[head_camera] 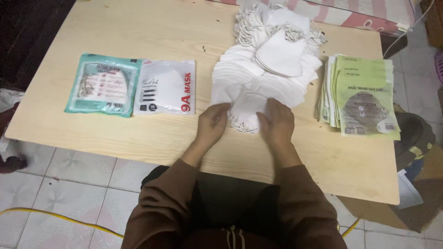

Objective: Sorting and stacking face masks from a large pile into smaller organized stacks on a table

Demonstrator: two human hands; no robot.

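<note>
Head view, looking down on a small stack of white face masks (247, 113) at the near edge of the big heap, close to the front middle of the pale wooden table (138, 138). Gripped from both sides: left hand (211, 124) with fingers curled onto the stack's left edge, right hand (278, 122) with fingers bent over its right edge, thumbs tucked toward the middle. Elastic ear loops (240, 125) trailing out underneath, just between the two hands. Brown sleeves (166, 198) running back toward the bottom of the frame.

Directly behind, touching the held stack, a broad heap of loose white masks (267, 69), fanned in overlapping rows and topped by a tangle of loops at the far end. To the right of the heap, near but apart, a stack of flat light-green pouches (364, 92). To the left, well apart from the hands, two filled packs side by side and touching: a white one (166, 87) and a teal one (104, 85). Beyond the table, tiled floor (69, 184) with a yellow cable (50, 216) across it.
</note>
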